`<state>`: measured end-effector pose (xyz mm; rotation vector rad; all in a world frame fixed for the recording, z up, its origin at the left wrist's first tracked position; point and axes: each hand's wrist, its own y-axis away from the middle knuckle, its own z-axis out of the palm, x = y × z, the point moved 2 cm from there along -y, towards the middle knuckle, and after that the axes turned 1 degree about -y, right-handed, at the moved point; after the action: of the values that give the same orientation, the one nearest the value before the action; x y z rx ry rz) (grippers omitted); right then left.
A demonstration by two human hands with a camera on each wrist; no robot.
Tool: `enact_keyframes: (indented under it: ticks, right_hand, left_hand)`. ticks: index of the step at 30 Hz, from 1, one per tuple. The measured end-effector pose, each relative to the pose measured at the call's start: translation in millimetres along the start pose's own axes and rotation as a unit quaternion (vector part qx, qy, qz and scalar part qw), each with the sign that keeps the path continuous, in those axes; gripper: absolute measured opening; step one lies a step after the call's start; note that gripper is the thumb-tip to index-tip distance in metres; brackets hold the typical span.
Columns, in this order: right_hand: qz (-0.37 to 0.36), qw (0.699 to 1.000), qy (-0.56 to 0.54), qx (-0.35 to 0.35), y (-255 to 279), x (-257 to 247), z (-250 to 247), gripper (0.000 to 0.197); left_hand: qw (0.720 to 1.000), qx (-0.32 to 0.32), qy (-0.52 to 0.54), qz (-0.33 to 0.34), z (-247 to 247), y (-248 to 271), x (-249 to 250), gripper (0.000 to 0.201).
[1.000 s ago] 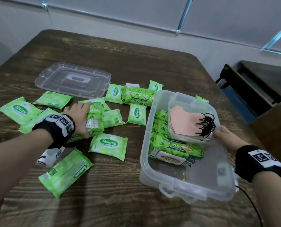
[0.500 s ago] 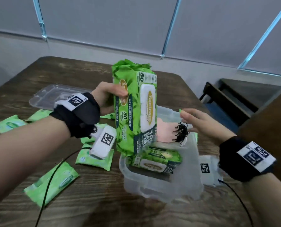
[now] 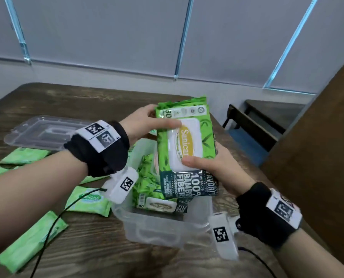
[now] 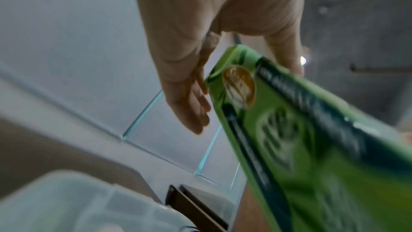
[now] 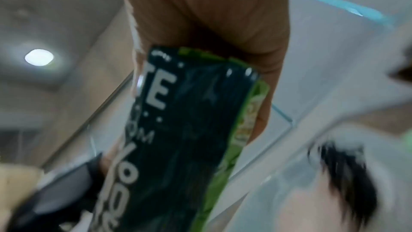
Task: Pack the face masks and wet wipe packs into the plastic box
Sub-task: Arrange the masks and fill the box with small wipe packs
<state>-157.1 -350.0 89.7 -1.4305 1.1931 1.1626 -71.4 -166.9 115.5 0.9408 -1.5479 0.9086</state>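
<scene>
I hold a large green wet wipe pack with both hands, tilted above the clear plastic box. My left hand grips its top left corner, thumb across the front. The lower right end rests in my right hand, thumb on the white flap. The left wrist view shows the left hand on the pack. In the right wrist view the right hand clasps the pack. Another large pack lies in the box. Pink face masks with black loops show there; the head view hides them.
Several small green wipe packs lie on the wooden table left of the box. The clear lid rests at the back left. A dark bench and a brown panel stand to the right, beyond the table's edge.
My left hand lifted the large pack off the table and brought it over the box. My right hand left the masks and took hold of the pack's lower end.
</scene>
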Motion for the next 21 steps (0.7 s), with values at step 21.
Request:
enact_keyframes:
  ticks: [21]
  right_hand:
    - [0.013,0.894,0.443,-0.071,-26.2,10.8,-29.4,0.061]
  left_hand:
    - [0.748,-0.283,-0.594,-0.091,50.1,3.9,-69.7,0.087]
